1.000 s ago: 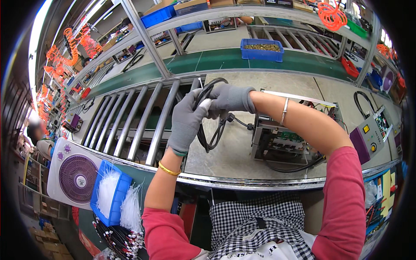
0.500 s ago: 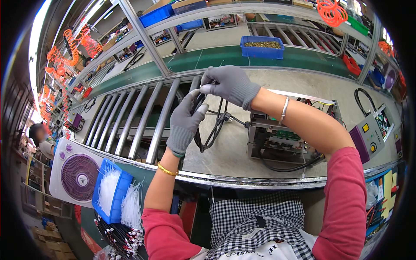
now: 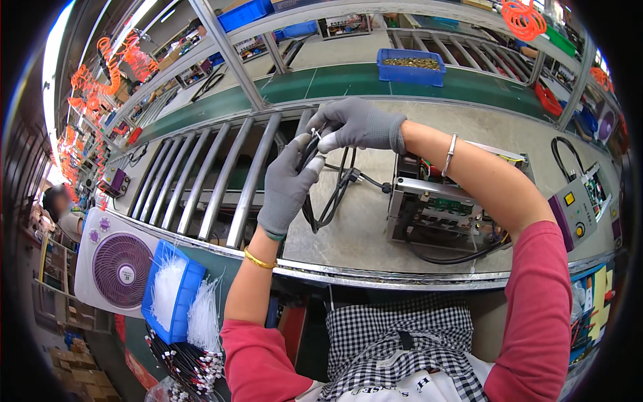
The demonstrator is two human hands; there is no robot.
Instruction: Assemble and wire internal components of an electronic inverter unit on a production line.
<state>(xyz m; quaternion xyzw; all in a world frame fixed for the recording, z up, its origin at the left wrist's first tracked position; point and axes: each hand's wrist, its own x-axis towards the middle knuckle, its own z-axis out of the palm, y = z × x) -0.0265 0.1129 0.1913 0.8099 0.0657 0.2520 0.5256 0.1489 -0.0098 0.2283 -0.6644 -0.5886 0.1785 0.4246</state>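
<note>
In grey gloves, both my hands meet above the near side of the bench, at the end of the rollers. My left hand (image 3: 288, 184) is closed round a coiled black power cable (image 3: 327, 213), whose loops hang below the fingers. My right hand (image 3: 358, 127) pinches a thin white cable tie (image 3: 315, 133) at the top of the coil, its fingertips close to the left ones. From the coil the cable runs right to an opened metal-framed machine (image 3: 435, 211) with green circuit boards, partly hidden behind my right forearm.
A roller conveyor (image 3: 213, 194) lies left of the bench. Near it are a white fan (image 3: 100, 224) and a blue bin (image 3: 194, 285) of white cable ties. A purple-and-grey unit (image 3: 577, 214) stands right. A blue tray (image 3: 412, 77) of small metal parts sits across.
The white cable tie now shows between my fingertips at the top of the coil. My right hand has turned slightly and shifted right; the view has moved a little.
</note>
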